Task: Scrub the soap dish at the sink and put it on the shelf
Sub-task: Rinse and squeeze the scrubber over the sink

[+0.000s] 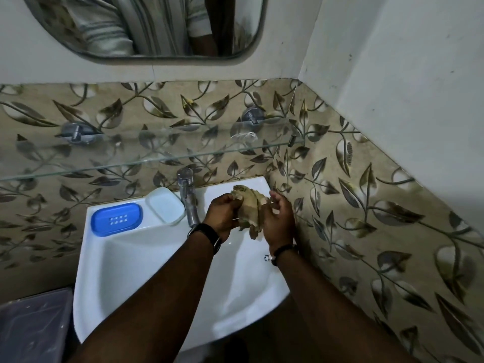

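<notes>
We are holding a crumpled beige cloth (250, 205) between both hands just right of the tap (188, 197), above the back corner of the white sink (125, 271). Our left hand (222, 216) is gripping the cloth's left side with curled fingers, and our right hand (279, 221) is curling round its right side, so both are busy with the cloth alone. The blue soap dish (116, 218) is lying flat on the sink's rim well left of the tap, apart from both hands. A pale rounded tray (165, 205) is sitting between it and the tap, just beside the tap's base. The glass shelf (183, 145) is running along the leaf-patterned wall above the tap. A watch (207, 235) is showing on our left wrist below the tap, and a dark bracelet (284, 251) is showing on our right wrist.
</notes>
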### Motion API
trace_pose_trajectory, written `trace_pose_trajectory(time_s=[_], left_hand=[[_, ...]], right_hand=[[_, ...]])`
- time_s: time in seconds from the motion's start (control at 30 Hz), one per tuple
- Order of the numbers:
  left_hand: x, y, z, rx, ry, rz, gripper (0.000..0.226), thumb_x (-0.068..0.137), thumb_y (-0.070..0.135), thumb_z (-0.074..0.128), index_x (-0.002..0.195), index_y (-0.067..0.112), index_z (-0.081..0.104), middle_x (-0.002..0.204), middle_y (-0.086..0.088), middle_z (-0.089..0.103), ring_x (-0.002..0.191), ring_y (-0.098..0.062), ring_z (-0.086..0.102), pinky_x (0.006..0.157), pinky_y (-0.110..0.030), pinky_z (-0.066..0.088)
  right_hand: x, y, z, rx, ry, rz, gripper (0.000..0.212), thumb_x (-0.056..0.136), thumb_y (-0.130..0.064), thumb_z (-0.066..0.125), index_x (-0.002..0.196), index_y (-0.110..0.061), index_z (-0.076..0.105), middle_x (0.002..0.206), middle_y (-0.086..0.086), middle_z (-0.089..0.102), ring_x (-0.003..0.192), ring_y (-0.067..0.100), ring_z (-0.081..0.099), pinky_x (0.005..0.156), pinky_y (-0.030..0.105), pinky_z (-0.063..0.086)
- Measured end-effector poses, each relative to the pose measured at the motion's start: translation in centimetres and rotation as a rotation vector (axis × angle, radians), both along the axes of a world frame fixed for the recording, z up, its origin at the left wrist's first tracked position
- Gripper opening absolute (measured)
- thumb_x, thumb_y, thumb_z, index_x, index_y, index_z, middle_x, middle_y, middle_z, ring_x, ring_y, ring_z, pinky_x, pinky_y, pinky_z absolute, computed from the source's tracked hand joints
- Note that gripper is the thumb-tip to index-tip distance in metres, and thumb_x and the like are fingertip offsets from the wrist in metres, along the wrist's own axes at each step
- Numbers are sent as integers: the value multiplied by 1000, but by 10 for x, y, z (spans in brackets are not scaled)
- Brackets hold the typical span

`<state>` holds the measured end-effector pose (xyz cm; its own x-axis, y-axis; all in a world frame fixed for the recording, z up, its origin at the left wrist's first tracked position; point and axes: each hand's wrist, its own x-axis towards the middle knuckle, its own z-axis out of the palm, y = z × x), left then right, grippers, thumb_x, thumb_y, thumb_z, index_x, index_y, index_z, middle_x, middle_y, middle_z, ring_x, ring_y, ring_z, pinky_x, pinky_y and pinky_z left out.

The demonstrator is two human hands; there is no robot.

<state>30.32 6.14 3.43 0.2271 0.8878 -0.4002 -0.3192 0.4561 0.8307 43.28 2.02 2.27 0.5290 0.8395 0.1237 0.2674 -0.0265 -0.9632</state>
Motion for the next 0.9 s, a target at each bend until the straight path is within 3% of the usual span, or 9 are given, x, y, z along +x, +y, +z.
trace_pose_trajectory(time_s=[0.07, 0.13, 0.23, 0.3, 0.53, 0.67, 0.73, 0.8, 0.9], left_hand=[[3, 0, -3, 11, -36, 19, 15, 102, 8, 50, 105, 7, 64, 92, -16, 70, 76, -31, 67, 56, -36, 56], [5, 4, -6, 28, -44, 39, 16, 102, 7, 49, 111, 6, 62, 96, -16, 69, 79, -31, 66, 54, -34, 55], [8, 12, -11, 47, 11, 83, 17, 101, 5, 51, 114, 5, 61, 98, -15, 69, 78, -28, 66, 59, -37, 58], [11, 19, -14, 48, 43, 130, 12, 98, 3, 55, 108, 5, 62, 96, -13, 69, 80, -26, 66, 72, -41, 60], [26, 46, -27, 59, 198, 197, 14, 91, -3, 63, 102, 5, 61, 98, -17, 65, 87, -29, 63, 75, -38, 59], [34, 61, -37, 111, 299, 163, 21, 86, -6, 66, 103, 7, 63, 100, -18, 67, 90, -32, 65, 88, -52, 58], [38, 61, -40, 279, 490, 110, 27, 85, 0, 66, 107, 15, 65, 107, -12, 71, 95, -20, 65, 92, -37, 56], [39, 61, -44, 593, 834, 53, 31, 84, 6, 61, 110, 24, 64, 117, -10, 70, 99, -7, 62, 90, -16, 47], [40, 64, -55, 865, 1183, -265, 45, 88, 7, 52, 132, 11, 59, 143, -15, 54, 132, -32, 48, 109, -36, 39]], right_hand=[[8, 13, -5, -127, 480, 140, 25, 95, -15, 63, 117, -3, 66, 116, 19, 69, 107, 36, 65, 86, 43, 56], [18, 19, -10, -232, 631, 191, 19, 93, -17, 66, 108, -6, 72, 110, 23, 72, 98, 39, 68, 76, 43, 58], [30, 33, -16, -237, 383, 154, 2, 86, -10, 73, 88, -11, 73, 97, 18, 74, 95, 40, 69, 85, 50, 57], [35, 46, -17, -188, 245, 110, 7, 82, -6, 75, 84, -11, 71, 88, 11, 73, 90, 34, 69, 84, 42, 56], [50, 92, -21, -173, -157, 26, 30, 79, -6, 76, 104, -10, 60, 104, 13, 67, 97, 31, 62, 85, 42, 54], [61, 107, -27, -190, -243, 149, 38, 83, -1, 63, 118, -15, 56, 117, 11, 66, 107, 31, 61, 90, 44, 53], [64, 109, -35, -147, -388, 229, 39, 87, -2, 60, 126, -11, 59, 123, 14, 64, 114, 33, 59, 97, 43, 50], [66, 107, -46, -128, -623, 336, 38, 87, 1, 59, 125, -3, 62, 125, 22, 61, 119, 38, 56, 103, 45, 45], [65, 100, -62, -45, -929, 496, 37, 89, -4, 59, 126, -1, 63, 135, 21, 58, 131, 37, 49, 113, 47, 36]])
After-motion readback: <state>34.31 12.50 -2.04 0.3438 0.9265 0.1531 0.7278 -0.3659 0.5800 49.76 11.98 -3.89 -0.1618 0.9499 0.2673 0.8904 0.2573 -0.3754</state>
